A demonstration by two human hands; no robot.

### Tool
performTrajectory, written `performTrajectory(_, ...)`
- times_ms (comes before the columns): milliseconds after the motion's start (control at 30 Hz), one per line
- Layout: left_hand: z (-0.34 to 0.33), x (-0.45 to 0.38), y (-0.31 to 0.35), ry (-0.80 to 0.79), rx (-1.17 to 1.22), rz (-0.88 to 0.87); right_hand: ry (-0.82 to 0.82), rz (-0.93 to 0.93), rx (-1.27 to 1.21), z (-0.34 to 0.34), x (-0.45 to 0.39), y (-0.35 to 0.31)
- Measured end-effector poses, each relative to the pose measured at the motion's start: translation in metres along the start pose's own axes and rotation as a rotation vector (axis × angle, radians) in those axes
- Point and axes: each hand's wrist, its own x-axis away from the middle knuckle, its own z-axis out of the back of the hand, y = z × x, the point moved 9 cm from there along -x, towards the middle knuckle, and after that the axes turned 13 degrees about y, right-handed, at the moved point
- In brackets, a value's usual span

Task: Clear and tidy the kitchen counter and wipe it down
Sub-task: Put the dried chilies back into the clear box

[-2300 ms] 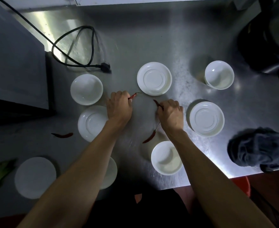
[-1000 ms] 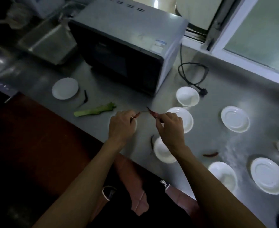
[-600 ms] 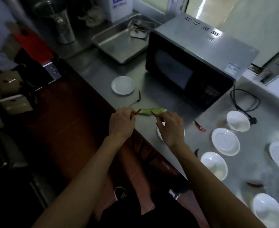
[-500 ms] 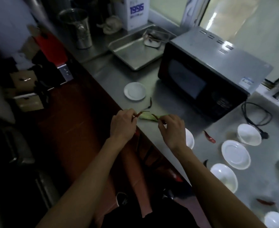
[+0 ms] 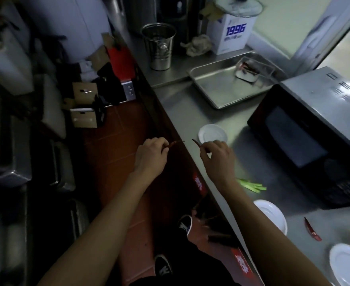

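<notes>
Carried leftward off the dish-strewn stretch, my left hand [image 5: 150, 156] now pinches one thin dried red chilli [image 5: 175, 143] over the floor, my right hand [image 5: 216, 156] another [image 5: 197, 143] above the steel counter [image 5: 190, 108] edge — such fingertip pinches could slip, dropping brittle pods.

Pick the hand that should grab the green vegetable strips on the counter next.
Right. The right hand is over the counter, nearer the green strips; the left hand hangs over the floor. Both already pinch chillies.

three red chillies [image 5: 312, 230], three white saucers [image 5: 212, 133], one microwave [image 5: 314, 129], one steel tray [image 5: 221, 87]
</notes>
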Motion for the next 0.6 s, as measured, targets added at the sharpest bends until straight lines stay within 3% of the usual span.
performTrajectory(300, -0.014, -0.109, -0.001, 0.017, -0.098, -0.036, 0.026, 0.014, -0.096, -0.06, -0.096, 0.005)
performTrajectory(600, -0.04, -0.175, -0.024, 0.005, -0.058, 0.012, -0.064, 0.004, -0.066, -0.121, -0.146, 0.021)
